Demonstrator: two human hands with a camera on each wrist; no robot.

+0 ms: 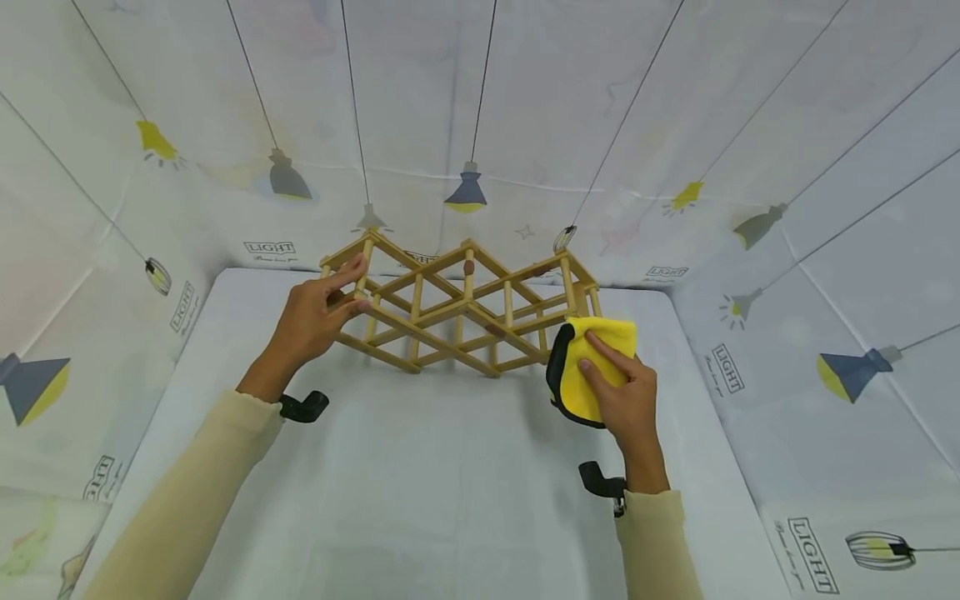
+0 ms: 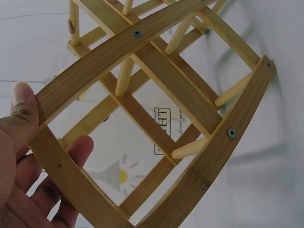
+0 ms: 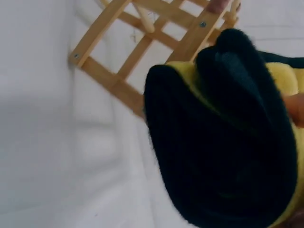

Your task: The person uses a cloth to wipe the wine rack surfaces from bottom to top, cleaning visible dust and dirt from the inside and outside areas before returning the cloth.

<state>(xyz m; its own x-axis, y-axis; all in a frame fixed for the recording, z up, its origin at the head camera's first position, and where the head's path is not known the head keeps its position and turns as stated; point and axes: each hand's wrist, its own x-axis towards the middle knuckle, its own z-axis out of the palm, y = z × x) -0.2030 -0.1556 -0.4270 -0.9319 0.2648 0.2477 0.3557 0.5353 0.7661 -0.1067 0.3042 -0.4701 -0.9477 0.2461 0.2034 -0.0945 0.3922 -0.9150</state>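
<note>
A folding wooden lattice rack point(image 1: 468, 307), made of crossed slats and round dowels, stretches across the middle of the head view. My left hand point(image 1: 303, 321) grips its left end; in the left wrist view the thumb lies on one side of the slats point(image 2: 204, 175) and fingers curl behind. At the rack's right end, my right hand point(image 1: 633, 400) holds a folded yellow cloth point(image 1: 577, 387) with a black edge. That cloth's dark side point(image 3: 213, 142) covers part of the rack in the right wrist view. Whether the rack's underside rests on the table cannot be told.
Beneath the rack lies a white-covered table point(image 1: 420, 500). Printed cloth walls point(image 1: 405, 100) with lamp drawings enclose it at the back and sides. Black wrist mounts point(image 1: 303, 407) stick out from both wrists.
</note>
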